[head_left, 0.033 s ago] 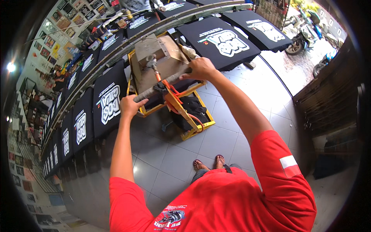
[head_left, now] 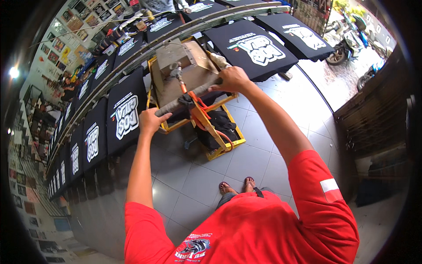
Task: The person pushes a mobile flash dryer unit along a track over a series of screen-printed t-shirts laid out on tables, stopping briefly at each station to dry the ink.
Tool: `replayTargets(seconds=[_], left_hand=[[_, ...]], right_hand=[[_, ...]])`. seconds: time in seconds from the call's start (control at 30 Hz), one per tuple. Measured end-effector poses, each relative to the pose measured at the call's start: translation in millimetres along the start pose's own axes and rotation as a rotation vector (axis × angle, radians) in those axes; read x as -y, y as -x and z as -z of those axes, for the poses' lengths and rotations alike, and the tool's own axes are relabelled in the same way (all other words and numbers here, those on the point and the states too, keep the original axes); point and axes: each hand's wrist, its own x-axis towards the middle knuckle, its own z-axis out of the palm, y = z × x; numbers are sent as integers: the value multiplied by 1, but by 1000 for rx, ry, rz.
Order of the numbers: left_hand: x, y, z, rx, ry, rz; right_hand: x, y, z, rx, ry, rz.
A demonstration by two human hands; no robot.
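Both of my hands grip a grey-wrapped handle bar (head_left: 203, 89) on a yellow-framed wheeled-looking heater unit. My left hand (head_left: 150, 122) is closed round the near left end, thumb along the bar. Round the far right end my right hand (head_left: 234, 80) is closed. The unit's broad tan metal hood (head_left: 198, 64) carries a grey metal box (head_left: 170, 57) on top. An orange hose (head_left: 203, 104) runs from a valve fitting down the yellow frame (head_left: 239, 141). Dark cloth (head_left: 220, 119) lies inside its lower part. Whatever is under the hood is hidden.
Black shirts with white prints lie on boards along a long rail; one shirt (head_left: 118, 90) is left of the unit, another (head_left: 224, 44) right. A person (head_left: 162, 5) stands across the rail. Motorbikes (head_left: 347, 44) are outside at right. A dark gate (head_left: 373, 114) flanks the tiled floor (head_left: 255, 154).
The unit, rail and my hands appear slightly further right in the view. My hold on the bar is unchanged.
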Motion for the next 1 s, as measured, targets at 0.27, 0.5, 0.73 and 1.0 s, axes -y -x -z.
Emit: replayTargets(seconds=[0.27,0.5,0.73,1.0], left_hand=[[-37,8,44,42,112,98],[-38,12,85,16,35,34],[-64,13,116,20,96,111],[-65,13,114,-71,10,78]], right_hand=[[-3,5,34,-38,-18,34],[11,12,81,-94,-68,77],[1,6,116,-76,-112,116],[-1,-5,108,-183,-131,130]])
